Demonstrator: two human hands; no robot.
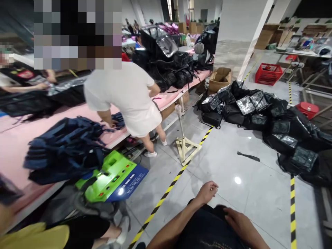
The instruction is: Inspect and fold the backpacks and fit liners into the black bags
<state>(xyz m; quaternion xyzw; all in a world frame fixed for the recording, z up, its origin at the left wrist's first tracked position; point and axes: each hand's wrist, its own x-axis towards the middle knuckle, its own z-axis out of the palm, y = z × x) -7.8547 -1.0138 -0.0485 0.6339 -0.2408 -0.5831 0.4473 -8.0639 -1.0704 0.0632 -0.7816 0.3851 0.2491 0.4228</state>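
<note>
My left hand (209,192) hangs in front of my body over the grey floor, its fingers loosely curled and nothing in them. Lower and to the right, my right hand (235,218) rests beside the dark clothing (204,228) on my body, fingers loose and no object visible in it. Whether the right hand touches the cloth, I cannot tell. Ahead of both hands, a dark strap-like strip (248,156) lies on the floor. A cream metal stand (184,148) with a triangular base rises beyond my left hand.
Black and silver-lined bags (241,107) are heaped at right. Navy backpacks (67,145) lie on a pink-topped table (15,138), beside a green and blue machine panel (114,180). A person in white (121,93) stands there; another in yellow (38,235) is lower left. Striped tape (166,193) crosses the floor.
</note>
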